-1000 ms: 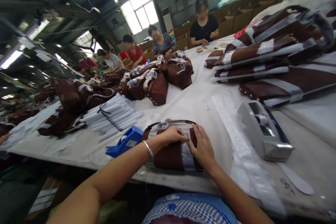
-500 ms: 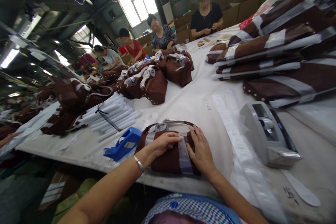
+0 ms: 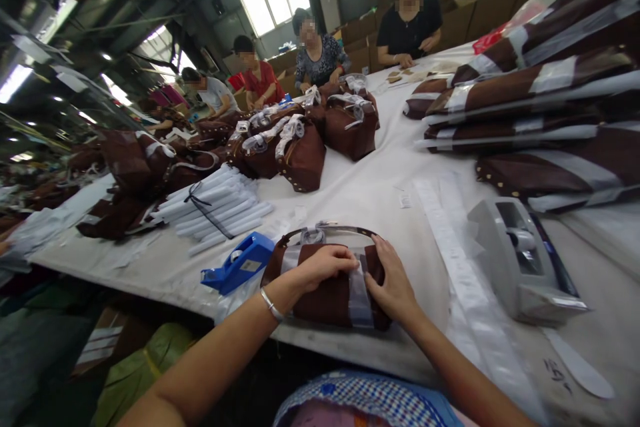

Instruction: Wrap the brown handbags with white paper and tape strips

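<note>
A brown handbag lies folded in front of me at the table's near edge, its curved handle on the far side. Translucent wrapping strips cross the bag near both ends. At the top of the right-hand strip, the fingers of my left hand are closed in a pinch. My right hand rests against the bag's right end, its fingers stretched out and the thumb apart. Left of the bag stands a blue tape dispenser.
On the right stand a grey tape dispenser and several wrapped brown bags, stacked. White rolled sticks tied with a black cord lie at left. More brown bags sit farther back. Co-workers are across the table.
The view has shifted slightly. My left fingers have curled more tightly at the strip's top. My right hand stays at the bag's right end.
</note>
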Tool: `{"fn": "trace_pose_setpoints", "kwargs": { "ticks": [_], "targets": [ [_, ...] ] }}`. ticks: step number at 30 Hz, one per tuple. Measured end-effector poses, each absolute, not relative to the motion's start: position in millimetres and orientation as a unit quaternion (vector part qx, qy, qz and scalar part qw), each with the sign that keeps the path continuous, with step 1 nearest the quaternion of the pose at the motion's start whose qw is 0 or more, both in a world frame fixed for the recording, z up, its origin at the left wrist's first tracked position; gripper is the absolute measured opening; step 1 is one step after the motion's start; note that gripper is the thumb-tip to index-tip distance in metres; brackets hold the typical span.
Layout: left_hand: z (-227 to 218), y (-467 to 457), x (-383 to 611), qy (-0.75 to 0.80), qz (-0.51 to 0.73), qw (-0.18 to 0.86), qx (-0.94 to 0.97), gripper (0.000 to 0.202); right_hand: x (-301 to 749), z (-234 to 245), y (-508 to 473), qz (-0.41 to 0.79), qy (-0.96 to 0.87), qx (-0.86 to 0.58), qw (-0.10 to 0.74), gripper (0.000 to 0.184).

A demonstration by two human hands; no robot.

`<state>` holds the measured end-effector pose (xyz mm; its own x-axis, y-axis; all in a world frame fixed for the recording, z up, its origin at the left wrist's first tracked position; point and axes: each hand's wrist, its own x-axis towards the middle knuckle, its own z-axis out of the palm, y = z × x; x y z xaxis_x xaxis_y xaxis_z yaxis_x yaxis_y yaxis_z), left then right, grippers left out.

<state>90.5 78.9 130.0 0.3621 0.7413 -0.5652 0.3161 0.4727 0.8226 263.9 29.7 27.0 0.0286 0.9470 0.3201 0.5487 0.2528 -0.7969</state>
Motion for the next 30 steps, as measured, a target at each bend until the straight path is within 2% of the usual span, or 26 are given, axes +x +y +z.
{"fn": "trace_pose_setpoints", "kwargs": {
  "ticks": [3, 10, 17, 22, 25, 30],
  "targets": [
    [129, 80, 91, 0.552, 0.149, 0.645, 0.507, 0.027, 263, 31, 40, 0.260, -0.618, -0.587, 0.454, 0.075],
    [116, 80, 94, 0.583, 0.159, 0.614, 0.508, 0.043, 253, 28, 49, 0.164, -0.673, -0.609, 0.386, 0.065],
    [114, 80, 93, 0.563, 0.170, 0.647, 0.486, 0.050, 261, 17, 49, 0.165, -0.705, -0.579, 0.375, 0.072],
    [113, 80, 87, 0.539, 0.164, 0.686, 0.461, 0.053, 262, 17, 48, 0.172, -0.711, -0.573, 0.368, 0.070],
    [113, 80, 90, 0.525, 0.202, 0.688, 0.459, 0.052, 262, 15, 48, 0.170, -0.713, -0.572, 0.368, 0.068],
    [131, 66, 106, 0.453, 0.339, 0.661, 0.493, 0.045, 263, 12, 51, 0.163, -0.717, -0.562, 0.378, 0.067]
  ]
}}
